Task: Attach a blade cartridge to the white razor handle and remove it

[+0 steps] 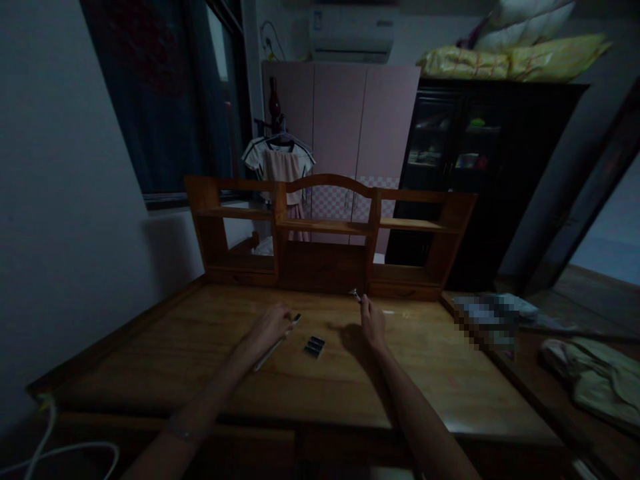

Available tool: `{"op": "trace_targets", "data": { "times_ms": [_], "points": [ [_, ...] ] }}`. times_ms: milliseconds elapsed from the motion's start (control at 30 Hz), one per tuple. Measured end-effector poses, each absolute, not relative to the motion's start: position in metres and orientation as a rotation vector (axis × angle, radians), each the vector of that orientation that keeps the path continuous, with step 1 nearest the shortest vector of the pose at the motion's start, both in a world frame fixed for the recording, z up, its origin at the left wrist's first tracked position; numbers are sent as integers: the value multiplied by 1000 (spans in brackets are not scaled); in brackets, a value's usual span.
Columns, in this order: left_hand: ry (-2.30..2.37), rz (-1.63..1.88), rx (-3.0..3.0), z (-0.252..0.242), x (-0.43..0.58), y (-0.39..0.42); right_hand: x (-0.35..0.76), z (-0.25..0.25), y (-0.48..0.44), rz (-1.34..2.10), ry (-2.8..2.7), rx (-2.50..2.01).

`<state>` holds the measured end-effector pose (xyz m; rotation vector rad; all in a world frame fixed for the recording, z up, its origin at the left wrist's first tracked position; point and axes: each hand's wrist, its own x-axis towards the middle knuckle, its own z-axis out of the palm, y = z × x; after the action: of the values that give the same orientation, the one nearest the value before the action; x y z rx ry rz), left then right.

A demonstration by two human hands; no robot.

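Observation:
My left hand [270,327] rests on the wooden desk [200,360], fingers closed around a long thin pale stick-like tool [276,343] with a dark tip near the fingers. My right hand [373,323] is raised slightly above the desk, pinching a small metal-tipped object [355,293] at its fingertips. Between the two hands lie two small dark rectangular pieces [315,346] flat on the desk. A thin pale item [387,311] lies just right of my right hand.
A wooden shelf unit [325,227] stands at the desk's back edge. A wall is on the left, with white cables [60,447] at the lower left. Cloth [595,373] lies on the surface to the right. Dark cabinet and pink wardrobe stand behind.

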<state>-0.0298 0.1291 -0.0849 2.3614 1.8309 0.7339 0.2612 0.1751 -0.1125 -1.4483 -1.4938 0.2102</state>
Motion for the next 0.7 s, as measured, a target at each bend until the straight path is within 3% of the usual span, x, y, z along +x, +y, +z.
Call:
{"op": "trace_targets", "data": {
  "times_ms": [167, 700],
  "points": [
    [1143, 734, 2486, -76, 4, 137, 262, -113, 176, 207, -1499, -1421],
    [1105, 366, 2501, -98, 17, 163, 263, -113, 175, 163, -1530, -1429]
  ]
}}
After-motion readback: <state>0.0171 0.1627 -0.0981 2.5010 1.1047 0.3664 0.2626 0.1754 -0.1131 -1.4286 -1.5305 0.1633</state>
